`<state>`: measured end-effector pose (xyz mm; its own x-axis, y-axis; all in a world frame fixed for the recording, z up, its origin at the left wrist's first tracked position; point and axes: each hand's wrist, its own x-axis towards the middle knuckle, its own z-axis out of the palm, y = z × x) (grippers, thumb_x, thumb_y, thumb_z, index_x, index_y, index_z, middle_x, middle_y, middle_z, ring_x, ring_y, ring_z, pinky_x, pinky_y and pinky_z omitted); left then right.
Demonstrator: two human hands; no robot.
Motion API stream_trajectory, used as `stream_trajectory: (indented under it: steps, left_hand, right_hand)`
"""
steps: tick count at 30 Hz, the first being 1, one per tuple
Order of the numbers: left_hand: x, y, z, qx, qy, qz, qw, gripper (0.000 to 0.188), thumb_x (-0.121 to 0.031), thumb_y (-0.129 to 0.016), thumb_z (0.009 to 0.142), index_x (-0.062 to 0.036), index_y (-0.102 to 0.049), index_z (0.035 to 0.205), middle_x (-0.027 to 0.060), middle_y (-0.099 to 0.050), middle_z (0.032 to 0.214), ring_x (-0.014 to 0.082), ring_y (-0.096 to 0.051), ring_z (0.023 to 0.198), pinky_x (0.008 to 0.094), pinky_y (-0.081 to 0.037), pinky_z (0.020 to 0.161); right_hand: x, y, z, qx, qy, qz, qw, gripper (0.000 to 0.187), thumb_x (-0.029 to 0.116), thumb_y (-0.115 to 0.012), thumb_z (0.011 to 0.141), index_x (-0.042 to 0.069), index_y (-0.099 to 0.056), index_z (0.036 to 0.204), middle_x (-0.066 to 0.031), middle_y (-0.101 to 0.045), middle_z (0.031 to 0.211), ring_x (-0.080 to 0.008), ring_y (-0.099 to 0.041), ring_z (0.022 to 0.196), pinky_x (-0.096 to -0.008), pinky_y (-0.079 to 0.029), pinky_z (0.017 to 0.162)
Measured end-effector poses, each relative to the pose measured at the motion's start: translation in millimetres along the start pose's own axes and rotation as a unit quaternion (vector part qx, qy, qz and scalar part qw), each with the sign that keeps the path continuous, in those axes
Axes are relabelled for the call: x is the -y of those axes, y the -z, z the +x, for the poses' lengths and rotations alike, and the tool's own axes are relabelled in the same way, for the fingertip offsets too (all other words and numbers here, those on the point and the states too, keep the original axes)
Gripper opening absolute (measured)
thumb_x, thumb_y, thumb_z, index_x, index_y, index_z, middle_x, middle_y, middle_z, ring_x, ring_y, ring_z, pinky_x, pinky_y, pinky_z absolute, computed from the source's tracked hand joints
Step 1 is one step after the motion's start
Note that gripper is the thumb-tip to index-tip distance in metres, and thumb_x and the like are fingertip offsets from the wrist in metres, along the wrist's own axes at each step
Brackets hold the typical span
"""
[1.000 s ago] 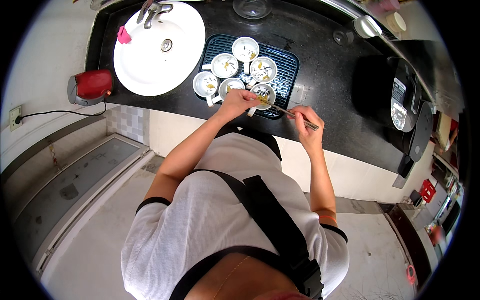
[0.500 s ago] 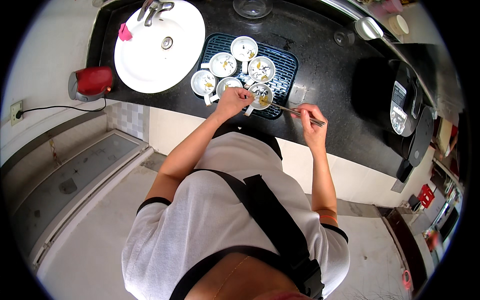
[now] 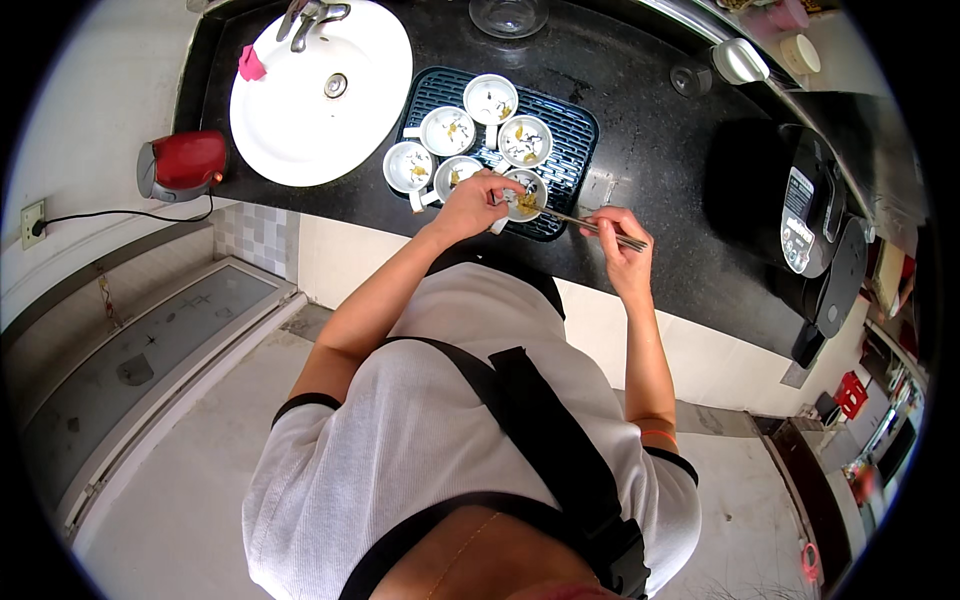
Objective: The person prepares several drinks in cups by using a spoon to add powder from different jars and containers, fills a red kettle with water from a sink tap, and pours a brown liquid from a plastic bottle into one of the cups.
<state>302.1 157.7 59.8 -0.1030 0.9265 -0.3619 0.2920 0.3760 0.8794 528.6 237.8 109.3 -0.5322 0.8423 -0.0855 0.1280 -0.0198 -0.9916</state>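
Observation:
My right hand grips thin metal chopsticks. Their tips reach into the nearest right white cup, touching a yellowish clump inside it. My left hand has its fingers bent together over that same cup's left rim; whatever they pinch, if anything, is hidden. Close around stand several more white cups with handles, among them a top cup and a left cup. Each shows dark shreds and yellow bits at the bottom. My left hand partly covers the cup beside it.
The cups stand on a dark slotted tray on a black counter. A white sink with a faucet lies left, beside a red appliance. At the back is a glass bowl; a black appliance stands right.
My left fingers have shifted slightly right, and the forefinger now reaches farther over the cup. My right hand and the chopsticks have barely moved.

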Motion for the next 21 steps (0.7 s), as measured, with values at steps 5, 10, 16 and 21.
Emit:
stream_trajectory:
  steps: [5,10,16,21]
  left_hand:
    - [-0.9,2.1,1.7,0.011,-0.013,0.010,1.000,0.028,0.001,-0.061,0.069,-0.0125,-0.066,0.093,-0.0006,-0.043,0.074,0.0060,-0.040,0.055,0.0185,-0.038,0.053]
    - [-2.6,1.6,2.5,0.015,0.004,0.022,1.000,0.024,-0.005,-0.069,0.066,-0.0104,-0.065,0.089,-0.0005,-0.044,0.074,0.0067,-0.041,0.056,0.0196,-0.038,0.053]
    - [6.5,-2.4,5.6,0.008,0.023,-0.001,1.000,0.018,-0.008,-0.071,0.067,-0.0072,-0.065,0.084,-0.0015,-0.046,0.071,0.0064,-0.041,0.057,0.0198,-0.038,0.053]
    - [12.9,-3.1,5.1,-0.006,0.026,-0.026,0.999,0.014,-0.009,-0.071,0.068,-0.0063,-0.065,0.081,-0.0021,-0.045,0.068,0.0059,-0.041,0.057,0.0199,-0.038,0.053]
  right_hand:
    - [3.1,-1.4,2.4,-0.003,0.008,-0.009,1.000,0.007,0.002,-0.051,0.086,-0.002,-0.057,0.087,-0.0092,-0.060,0.083,-0.0159,-0.063,0.073,-0.0234,-0.051,0.064]
    - [1.5,0.0,2.4,-0.005,0.000,-0.016,1.000,0.008,0.003,-0.051,0.087,-0.002,-0.056,0.088,-0.0092,-0.061,0.082,-0.0158,-0.064,0.073,-0.0235,-0.050,0.063]
    - [-0.7,-1.3,1.4,-0.012,-0.011,0.004,1.000,0.010,0.005,-0.049,0.088,-0.003,-0.056,0.090,-0.0090,-0.061,0.082,-0.0162,-0.064,0.073,-0.0234,-0.050,0.064]
    - [1.5,-2.3,1.4,-0.018,-0.012,0.022,1.000,0.011,0.005,-0.048,0.089,-0.003,-0.055,0.090,-0.0088,-0.060,0.081,-0.0161,-0.064,0.073,-0.0235,-0.049,0.065]
